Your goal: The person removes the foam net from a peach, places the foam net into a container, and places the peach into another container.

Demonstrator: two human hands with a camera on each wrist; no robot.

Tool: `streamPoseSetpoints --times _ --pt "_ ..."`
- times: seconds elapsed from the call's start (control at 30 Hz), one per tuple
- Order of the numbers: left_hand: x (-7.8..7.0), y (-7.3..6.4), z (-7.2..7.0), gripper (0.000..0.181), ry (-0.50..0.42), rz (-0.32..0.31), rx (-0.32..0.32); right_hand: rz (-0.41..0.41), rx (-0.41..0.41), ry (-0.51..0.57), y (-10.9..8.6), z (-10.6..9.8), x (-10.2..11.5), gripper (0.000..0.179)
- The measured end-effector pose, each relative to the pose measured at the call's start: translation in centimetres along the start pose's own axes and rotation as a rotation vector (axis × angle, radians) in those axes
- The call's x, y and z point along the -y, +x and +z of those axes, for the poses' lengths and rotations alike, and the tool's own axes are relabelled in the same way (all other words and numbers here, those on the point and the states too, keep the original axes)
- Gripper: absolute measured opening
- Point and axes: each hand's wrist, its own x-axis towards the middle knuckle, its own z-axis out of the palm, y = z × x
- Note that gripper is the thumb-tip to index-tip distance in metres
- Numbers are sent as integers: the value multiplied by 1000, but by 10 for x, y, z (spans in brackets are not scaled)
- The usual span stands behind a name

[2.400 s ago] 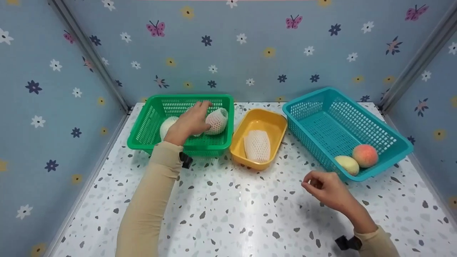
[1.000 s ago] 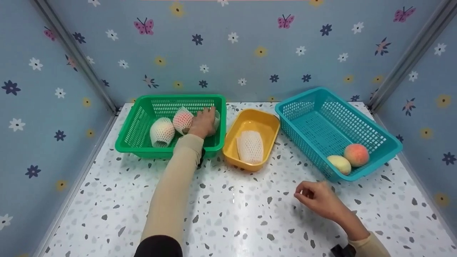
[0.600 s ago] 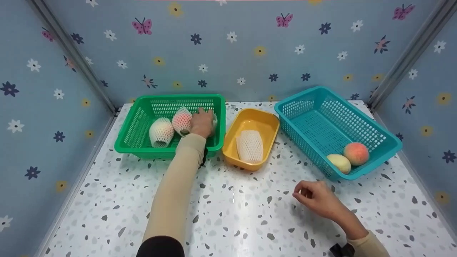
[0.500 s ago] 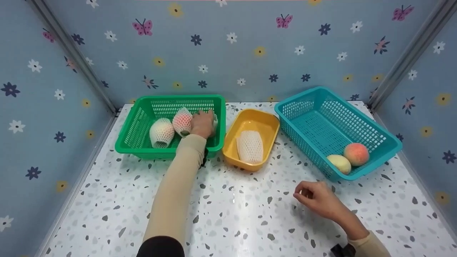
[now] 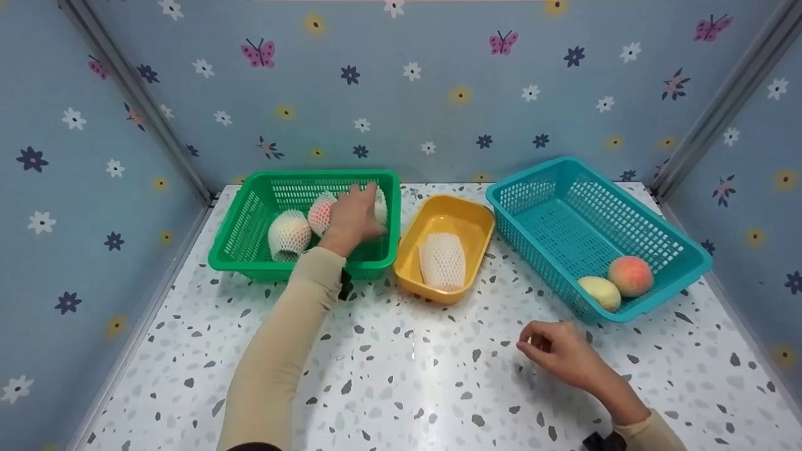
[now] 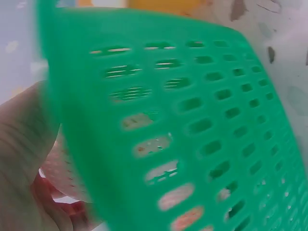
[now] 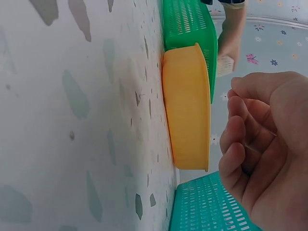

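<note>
I've got the L hand (image 5: 354,216) in the green basket (image 5: 294,188), just L of the yellow tray (image 5: 460,222). Thumb + fingers grip a netted fruit (image 5: 381,207), prob. raised abt. to rim height. Step in hand, I'd say: taking it out for unwrapping. Next move likely needs a clean lift over the rim, then R hand (image 5: 561,351) to pull the net; that hand's in front of the tray, to its R, fingers loosely curled, holding nothing. Used foam net (image 5: 442,262) lies in the tray. Blue basket (image 5: 557,228), R of tray, has a bare peach (image 5: 630,276) + pale yellow fruit (image 5: 599,294). Table (image 5: 401,388) under the tray: white, speckled, glare in front. Flowered blue wall (image 5: 426,88) behind it, more each side, metal corner strips.
</note>
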Motion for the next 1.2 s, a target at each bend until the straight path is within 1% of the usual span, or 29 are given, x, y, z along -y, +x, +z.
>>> streamPoseSetpoints --times 0.13,0.27,0.4,0.57,0.7,0.83,1.03,1.1,1.2 --pt "0 -18 -11 76 -47 16 -91 -6 4 13 -1 0 -2 7" --pt "-4 -43 -18 77 -104 38 -152 -43 -11 -3 -3 -1 -4 9" --pt "-17 -71 -24 80 -164 71 -196 -38 -20 -20 -3 -3 -5 11" --pt "-37 -104 -30 78 -248 123 -235 -25 -30 -12 -5 -3 -6 10" --pt "-49 -126 -27 74 -322 154 -240 -16 -34 -2 -7 -1 -8 11" --pt "-57 -143 -21 72 -389 171 -211 -16 -20 22 -7 2 -9 10" --pt "-65 -158 -12 74 -477 176 -164 -16 10 33 -5 4 -6 8" --pt "-68 -162 -7 73 -485 185 -157 -23 16 35 -3 5 -5 7" --pt "-74 -167 5 72 -486 212 -140 -36 7 25 -5 4 -5 8"
